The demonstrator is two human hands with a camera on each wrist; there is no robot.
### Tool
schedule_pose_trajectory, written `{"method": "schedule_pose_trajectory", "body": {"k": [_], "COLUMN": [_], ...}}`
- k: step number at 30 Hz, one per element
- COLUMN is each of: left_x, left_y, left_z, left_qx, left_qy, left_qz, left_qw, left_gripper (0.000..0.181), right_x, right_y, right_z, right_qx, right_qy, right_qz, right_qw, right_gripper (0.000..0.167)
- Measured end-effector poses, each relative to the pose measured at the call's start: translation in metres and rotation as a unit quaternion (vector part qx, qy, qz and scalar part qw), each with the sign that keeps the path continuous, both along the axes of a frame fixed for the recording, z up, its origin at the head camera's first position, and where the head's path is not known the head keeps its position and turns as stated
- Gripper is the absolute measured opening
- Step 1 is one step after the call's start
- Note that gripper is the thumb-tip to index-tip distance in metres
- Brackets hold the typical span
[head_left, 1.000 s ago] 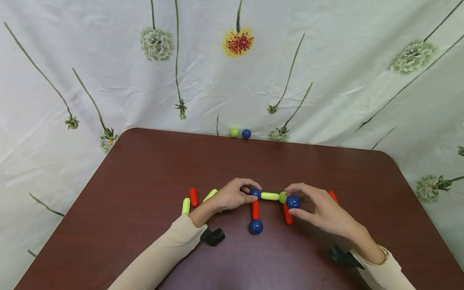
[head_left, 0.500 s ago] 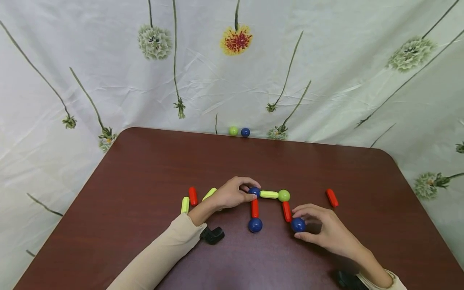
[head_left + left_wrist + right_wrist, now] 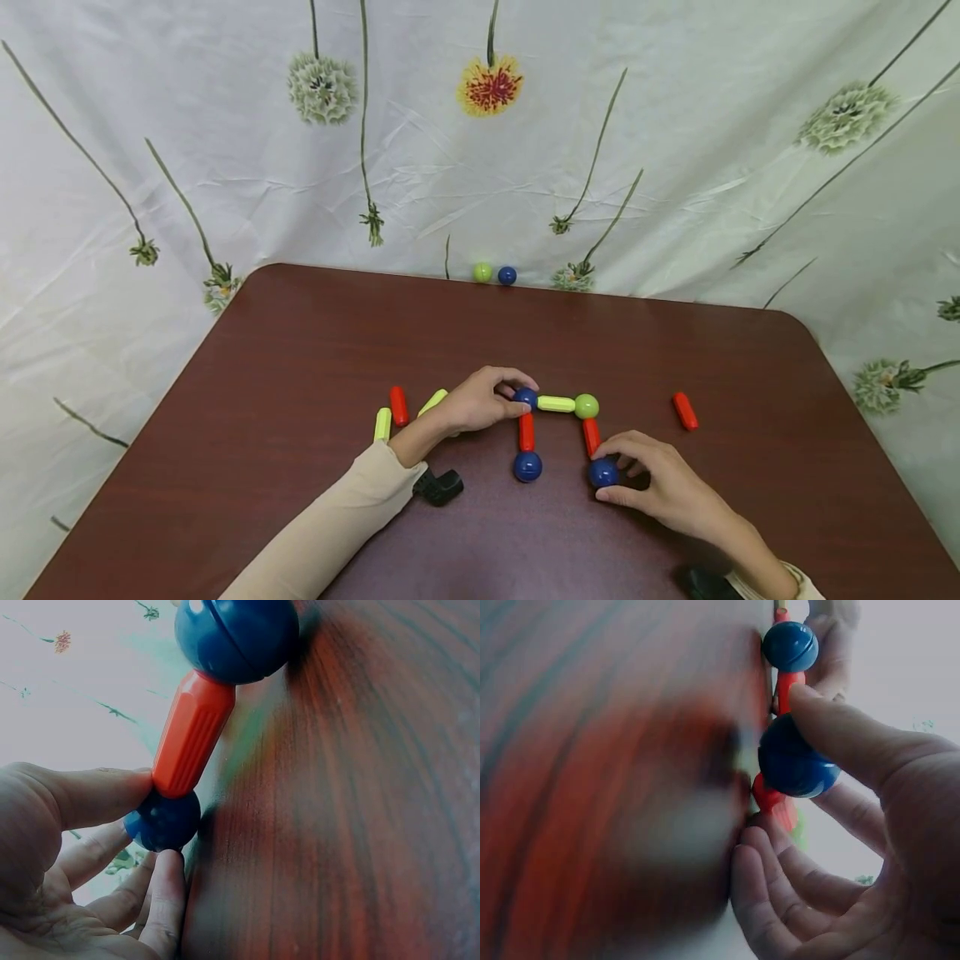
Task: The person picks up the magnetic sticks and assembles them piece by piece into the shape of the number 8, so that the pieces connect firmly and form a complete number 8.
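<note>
My left hand point(image 3: 483, 404) pinches a blue ball point(image 3: 161, 820) between thumb and fingers. From that ball a red rod point(image 3: 193, 735) runs toward me to a second blue ball point(image 3: 527, 467), and a yellow-green rod point(image 3: 556, 404) runs right to a green ball point(image 3: 587, 406). Another red rod point(image 3: 592, 437) comes off the green ball toward me. At its near end my right hand point(image 3: 663, 483) holds a third blue ball point(image 3: 603, 472) with thumb and fingers; in the right wrist view this ball point(image 3: 796, 757) looks against the red rod, and the exact contact is hidden.
Left of the left forearm lie a loose red rod point(image 3: 399, 406) and two yellow-green rods point(image 3: 382, 424), one partly behind the hand. A red rod point(image 3: 686, 411) lies at the right. A green ball point(image 3: 482, 272) and a blue ball point(image 3: 507, 275) sit at the table's point(image 3: 360, 317) far edge.
My right hand has carried its blue ball from beside the green ball toward me, then slightly left to the red rod's near end. The left hand has stayed in place.
</note>
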State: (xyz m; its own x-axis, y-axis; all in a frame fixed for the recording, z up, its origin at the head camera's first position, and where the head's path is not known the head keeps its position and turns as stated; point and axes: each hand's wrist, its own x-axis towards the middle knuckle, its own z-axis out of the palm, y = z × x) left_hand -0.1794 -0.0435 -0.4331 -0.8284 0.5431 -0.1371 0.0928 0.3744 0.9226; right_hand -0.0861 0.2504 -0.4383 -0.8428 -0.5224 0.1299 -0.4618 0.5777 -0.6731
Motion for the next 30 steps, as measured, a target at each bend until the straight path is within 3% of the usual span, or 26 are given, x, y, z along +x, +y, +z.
{"method": "schedule_pose_trajectory", "body": {"k": [6, 14, 22, 30], "left_x": [-0.0006, -0.0007, -0.0011, -0.0021], "left_y": [0.0006, 0.0015, 0.0022, 0.0017], "left_z": [-0.0017, -0.0021, -0.0053, -0.0038], "left_qx": [-0.002, -0.002, -0.008, -0.004], "left_qy": [0.0, 0.002, -0.001, 0.0], "left_qz": [0.002, 0.003, 0.01, 0.002], "left_qw": [1.0, 1.0, 0.9999, 1.0], "left_gripper": [0.026, 0.027, 0.026, 0.026], "right_x": [0.0026, -0.0015, -0.0042, -0.0045], "right_y": [-0.0046, -0.0072, -0.0073, -0.0055], "right_z": [0.0, 0.0044, 0.0052, 0.0064], "right_qx": [0.029, 0.04, 0.064, 0.046], "right_qy": [-0.006, 0.004, -0.004, 0.005], "right_qz": [-0.01, 0.014, 0.009, 0.014], "right_qw": [0.9995, 0.9991, 0.9979, 0.9988], "right_gripper": [0.035, 0.032, 0.032, 0.033]}}
